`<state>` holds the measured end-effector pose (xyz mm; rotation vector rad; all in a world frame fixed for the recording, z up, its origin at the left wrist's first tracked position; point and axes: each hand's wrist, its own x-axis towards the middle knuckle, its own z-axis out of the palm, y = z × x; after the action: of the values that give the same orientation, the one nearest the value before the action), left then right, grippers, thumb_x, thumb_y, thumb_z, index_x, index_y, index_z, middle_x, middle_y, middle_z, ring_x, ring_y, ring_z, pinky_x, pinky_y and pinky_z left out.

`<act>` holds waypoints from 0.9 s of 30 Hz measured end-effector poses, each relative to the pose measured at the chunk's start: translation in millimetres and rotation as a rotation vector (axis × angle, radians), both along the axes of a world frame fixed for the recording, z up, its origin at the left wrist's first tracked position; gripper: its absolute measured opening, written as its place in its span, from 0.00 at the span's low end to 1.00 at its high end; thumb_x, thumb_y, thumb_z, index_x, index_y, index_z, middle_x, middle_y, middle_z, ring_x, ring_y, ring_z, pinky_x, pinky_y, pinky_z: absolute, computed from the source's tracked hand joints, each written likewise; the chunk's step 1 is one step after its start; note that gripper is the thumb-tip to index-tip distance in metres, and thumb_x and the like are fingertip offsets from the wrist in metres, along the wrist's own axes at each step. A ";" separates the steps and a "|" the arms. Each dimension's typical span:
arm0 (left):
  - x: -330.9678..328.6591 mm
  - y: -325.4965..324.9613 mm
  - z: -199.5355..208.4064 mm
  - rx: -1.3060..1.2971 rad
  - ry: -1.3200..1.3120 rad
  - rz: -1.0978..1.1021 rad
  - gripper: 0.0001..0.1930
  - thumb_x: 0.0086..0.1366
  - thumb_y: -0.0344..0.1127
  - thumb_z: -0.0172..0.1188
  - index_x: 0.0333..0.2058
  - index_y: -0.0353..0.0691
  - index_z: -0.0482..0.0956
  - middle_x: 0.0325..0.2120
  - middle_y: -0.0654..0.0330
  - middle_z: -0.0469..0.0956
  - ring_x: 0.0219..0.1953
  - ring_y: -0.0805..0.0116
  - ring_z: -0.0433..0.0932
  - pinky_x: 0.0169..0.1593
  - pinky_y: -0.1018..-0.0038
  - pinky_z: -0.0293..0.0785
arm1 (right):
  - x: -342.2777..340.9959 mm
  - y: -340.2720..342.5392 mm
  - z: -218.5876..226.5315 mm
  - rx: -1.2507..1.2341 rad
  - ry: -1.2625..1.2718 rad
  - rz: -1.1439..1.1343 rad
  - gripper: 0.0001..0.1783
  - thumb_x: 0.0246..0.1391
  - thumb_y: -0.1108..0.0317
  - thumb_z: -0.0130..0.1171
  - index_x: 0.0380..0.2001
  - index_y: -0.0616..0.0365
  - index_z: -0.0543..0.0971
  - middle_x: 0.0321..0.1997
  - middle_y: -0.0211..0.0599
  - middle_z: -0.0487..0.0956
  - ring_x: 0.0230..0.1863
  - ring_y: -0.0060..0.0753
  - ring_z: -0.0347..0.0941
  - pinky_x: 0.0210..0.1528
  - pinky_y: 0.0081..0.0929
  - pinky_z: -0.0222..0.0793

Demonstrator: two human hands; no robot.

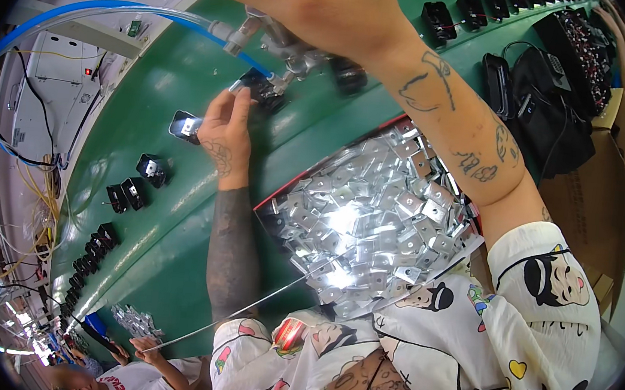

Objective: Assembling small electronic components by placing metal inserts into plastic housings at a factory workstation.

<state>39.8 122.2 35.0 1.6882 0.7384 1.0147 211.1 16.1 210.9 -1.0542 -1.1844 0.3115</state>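
Observation:
My left hand (226,134) is closed in a pinch on a small shiny metal piece (237,85), at the edge of a dark housing (266,93) that is partly hidden. Above it, a metal air fitting (288,61) joins a blue hose (113,4) and a clear one. My right hand (308,6) is at the top edge, closed just over the fitting. Its fingertips are hidden, so what they grip cannot be made out. Beside my left hand lies a black housing (185,126) with a bright metal plate in it. A box of loose metal brackets (371,216) stands between my arms.
Several black housings (92,253) line the left side of the green table (178,257); others (438,21) stand at the far right. A black bag (539,104) and a cardboard box (590,199) are on the right. Another person (136,381) sits at lower left.

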 end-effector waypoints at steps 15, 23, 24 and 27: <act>2.7 -0.8 2.6 0.505 0.309 0.084 0.09 0.63 0.34 0.65 0.40 0.37 0.83 0.38 0.60 0.81 0.38 0.72 0.77 0.39 0.80 0.71 | -0.5 1.0 0.8 -0.003 0.005 -0.007 0.25 0.45 0.71 0.64 0.50 0.59 0.74 0.32 0.30 0.76 0.26 0.25 0.67 0.30 0.21 0.63; 3.1 1.2 4.4 0.551 0.286 0.155 0.07 0.58 0.34 0.68 0.35 0.41 0.86 0.42 0.58 0.81 0.42 0.64 0.78 0.44 0.74 0.74 | 7.8 3.5 1.9 -0.007 0.001 -0.031 0.25 0.45 0.71 0.63 0.50 0.59 0.74 0.32 0.30 0.76 0.26 0.25 0.66 0.30 0.21 0.63; 1.9 2.7 2.4 0.550 0.289 0.157 0.07 0.58 0.34 0.68 0.35 0.41 0.86 0.42 0.58 0.81 0.42 0.64 0.78 0.44 0.74 0.74 | 6.5 2.4 1.6 -0.008 0.002 -0.028 0.25 0.45 0.71 0.63 0.50 0.60 0.73 0.32 0.30 0.76 0.26 0.25 0.66 0.30 0.21 0.63; 4.2 9.1 -4.9 0.543 0.305 0.131 0.06 0.58 0.34 0.68 0.34 0.41 0.85 0.43 0.58 0.80 0.43 0.64 0.78 0.46 0.73 0.74 | 5.7 3.7 0.1 -0.012 0.007 -0.019 0.25 0.46 0.71 0.63 0.51 0.60 0.73 0.32 0.30 0.76 0.26 0.25 0.66 0.30 0.21 0.63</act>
<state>44.0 131.4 30.1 2.3256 0.8248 1.1290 216.8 19.8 211.1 -1.0736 -1.1669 0.3071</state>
